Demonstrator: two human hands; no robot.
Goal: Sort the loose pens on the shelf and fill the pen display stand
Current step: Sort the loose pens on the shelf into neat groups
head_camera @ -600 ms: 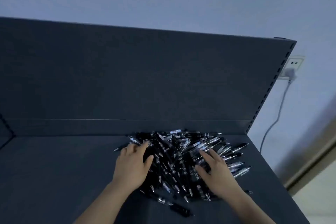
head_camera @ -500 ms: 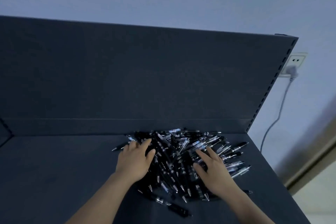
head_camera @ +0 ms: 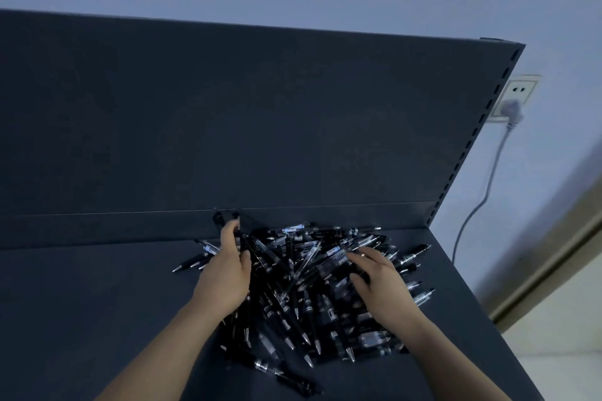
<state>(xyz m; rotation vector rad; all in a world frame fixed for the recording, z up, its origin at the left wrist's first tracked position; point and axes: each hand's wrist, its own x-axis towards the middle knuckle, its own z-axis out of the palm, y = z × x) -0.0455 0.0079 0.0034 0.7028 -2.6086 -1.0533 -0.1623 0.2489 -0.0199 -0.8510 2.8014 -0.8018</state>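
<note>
While your left hand (head_camera: 228, 273) stands on edge at the pile's left flank, fingers curled round a small bunch whose ends poke up past your fingertips, your right hand (head_camera: 381, 290) lies flat on top of the heap, fingers spread, gripping nothing. Under both palms are the pens (head_camera: 306, 290), a tangled mound of dark barrels with clear sections and silver tips. They point every which way at the right end of the shelf (head_camera: 97, 309), close to the back panel (head_camera: 260, 124). A few lie just left of your left hand, and one stray pen (head_camera: 294, 382) sits apart at the front. They look light, stiff and smooth, so expect them to roll and slide past each other. Take them round the mid-barrel, several side by side, tips one way, not by the ends. A firm squeeze shouldn't hurt them. The display stand isn't in view. Past the shelf's right edge, a wall socket (head_camera: 518, 94) carries a plug and cable.
</note>
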